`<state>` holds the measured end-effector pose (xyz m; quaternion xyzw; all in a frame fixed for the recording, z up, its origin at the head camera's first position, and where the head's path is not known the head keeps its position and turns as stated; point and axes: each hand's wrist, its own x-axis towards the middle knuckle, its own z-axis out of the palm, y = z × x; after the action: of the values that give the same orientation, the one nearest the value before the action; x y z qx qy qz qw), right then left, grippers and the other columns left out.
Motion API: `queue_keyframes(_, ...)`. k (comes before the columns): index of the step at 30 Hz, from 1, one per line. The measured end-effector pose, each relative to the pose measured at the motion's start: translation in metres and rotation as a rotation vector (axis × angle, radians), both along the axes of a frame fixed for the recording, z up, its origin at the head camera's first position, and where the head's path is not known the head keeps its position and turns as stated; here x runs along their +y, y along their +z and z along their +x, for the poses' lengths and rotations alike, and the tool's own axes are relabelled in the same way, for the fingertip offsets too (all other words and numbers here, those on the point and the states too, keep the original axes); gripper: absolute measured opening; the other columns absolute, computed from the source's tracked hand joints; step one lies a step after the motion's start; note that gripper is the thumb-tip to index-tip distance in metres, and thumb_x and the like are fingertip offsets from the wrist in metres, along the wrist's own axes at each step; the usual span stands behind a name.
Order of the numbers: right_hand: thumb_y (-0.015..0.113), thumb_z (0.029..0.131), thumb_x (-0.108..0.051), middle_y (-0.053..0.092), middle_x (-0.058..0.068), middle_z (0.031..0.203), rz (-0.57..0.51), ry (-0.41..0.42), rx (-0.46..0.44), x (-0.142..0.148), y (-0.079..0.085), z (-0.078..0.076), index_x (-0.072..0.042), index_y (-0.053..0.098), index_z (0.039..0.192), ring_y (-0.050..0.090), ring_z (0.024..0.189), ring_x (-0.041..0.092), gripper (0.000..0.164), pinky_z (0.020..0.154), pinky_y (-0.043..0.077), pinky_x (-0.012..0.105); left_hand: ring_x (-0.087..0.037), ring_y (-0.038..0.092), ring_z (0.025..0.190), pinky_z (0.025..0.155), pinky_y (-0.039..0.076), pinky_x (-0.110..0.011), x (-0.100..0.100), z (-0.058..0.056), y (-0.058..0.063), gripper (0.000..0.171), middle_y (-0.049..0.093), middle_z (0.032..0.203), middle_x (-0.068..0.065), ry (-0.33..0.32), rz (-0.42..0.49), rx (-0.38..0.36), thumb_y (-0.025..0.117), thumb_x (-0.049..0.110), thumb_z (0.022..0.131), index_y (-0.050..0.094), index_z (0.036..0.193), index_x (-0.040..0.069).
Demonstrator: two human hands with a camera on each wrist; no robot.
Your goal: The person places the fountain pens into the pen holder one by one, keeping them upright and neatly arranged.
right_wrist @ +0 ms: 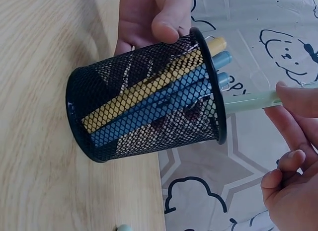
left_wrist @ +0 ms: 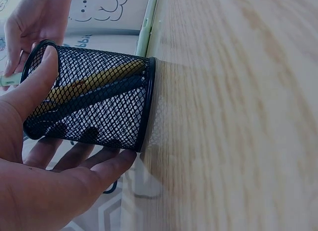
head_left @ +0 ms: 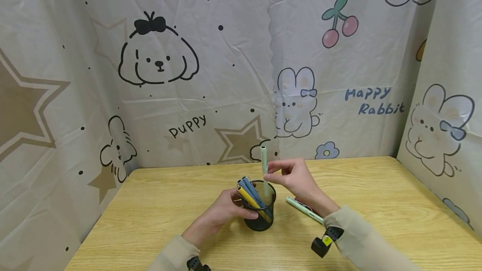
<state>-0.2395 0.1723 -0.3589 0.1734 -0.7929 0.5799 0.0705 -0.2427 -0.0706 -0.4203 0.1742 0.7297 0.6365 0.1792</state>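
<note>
My left hand grips a black mesh pen cup from its left side, thumb toward the front. The cup stands upright on the wooden table. Inside it a yellow pen and two blue pens lean toward the left hand. My right hand pinches a pale green pen between thumb and fingers. That pen is nearly vertical, its lower end inside the cup's rim, as the right wrist view also shows.
Right of the cup, under the right forearm, another pale green pen lies on the table beside a dark red pen, partly hidden. A printed cloth hangs behind the table's far edge and along both sides.
</note>
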Motion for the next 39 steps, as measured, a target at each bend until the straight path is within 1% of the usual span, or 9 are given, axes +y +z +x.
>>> queue_keyframes(4,0.086,0.088,-0.013,0.078,0.01,0.097,0.011,0.006,0.007,0.0,-0.004,-0.001,-0.001,0.082,0.109,0.032,0.057,0.012,0.024,0.055,0.026,0.025,-0.025,0.065,0.115,0.109,0.044,-0.048,0.0,0.0,0.0,0.053,0.073,0.12,-0.005,0.006,-0.014,-0.004,0.092,0.002,0.078,0.071,0.127,0.005)
queue_keyframes(10,0.086,0.088,-0.011,0.079,0.007,0.097,0.011,0.015,0.021,0.0,-0.008,-0.003,-0.002,0.083,0.105,0.036,0.061,0.012,0.019,0.058,0.029,0.024,-0.026,0.064,0.115,0.11,0.043,-0.051,0.0,0.0,0.0,0.053,0.072,0.121,-0.005,0.007,-0.021,-0.008,0.092,0.003,0.078,0.072,0.127,0.006)
queue_keyframes(19,0.086,0.087,-0.009,0.079,0.01,0.1,0.02,0.004,0.013,-0.002,-0.014,-0.001,-0.002,0.083,0.103,0.037,0.059,0.01,0.017,0.056,0.03,0.023,-0.026,0.064,0.116,0.111,0.042,-0.053,-0.001,0.0,0.001,0.054,0.072,0.121,-0.006,0.008,-0.021,-0.01,0.092,0.003,0.078,0.071,0.128,0.006)
queue_keyframes(26,0.087,0.086,-0.008,0.079,0.007,0.094,0.027,-0.01,0.024,-0.003,-0.02,-0.002,-0.003,0.084,0.101,0.036,0.058,0.009,0.017,0.055,0.029,0.022,-0.026,0.064,0.116,0.111,0.043,-0.051,-0.001,0.0,0.001,0.054,0.072,0.122,-0.006,-0.001,-0.01,-0.01,0.092,0.002,0.079,0.071,0.128,0.005)
queue_keyframes(33,0.088,0.085,-0.009,0.079,0.005,0.092,0.041,-0.012,0.029,-0.003,-0.024,-0.003,-0.004,0.084,0.101,0.04,0.059,0.009,0.018,0.056,0.031,0.022,-0.027,0.065,0.117,0.11,0.045,-0.05,-0.001,-0.001,-0.001,0.052,0.072,0.122,-0.006,-0.002,-0.006,-0.02,0.093,0.004,0.079,0.072,0.127,0.006)
queue_keyframes(39,0.088,0.085,-0.009,0.079,0.002,0.09,0.059,-0.013,0.042,-0.004,-0.026,-0.004,-0.005,0.084,0.103,0.039,0.057,0.01,0.019,0.055,0.029,0.022,-0.027,0.065,0.117,0.11,0.045,-0.05,-0.001,-0.002,-0.002,0.053,0.072,0.122,-0.006,-0.002,-0.007,-0.019,0.093,0.005,0.079,0.071,0.127,0.007)
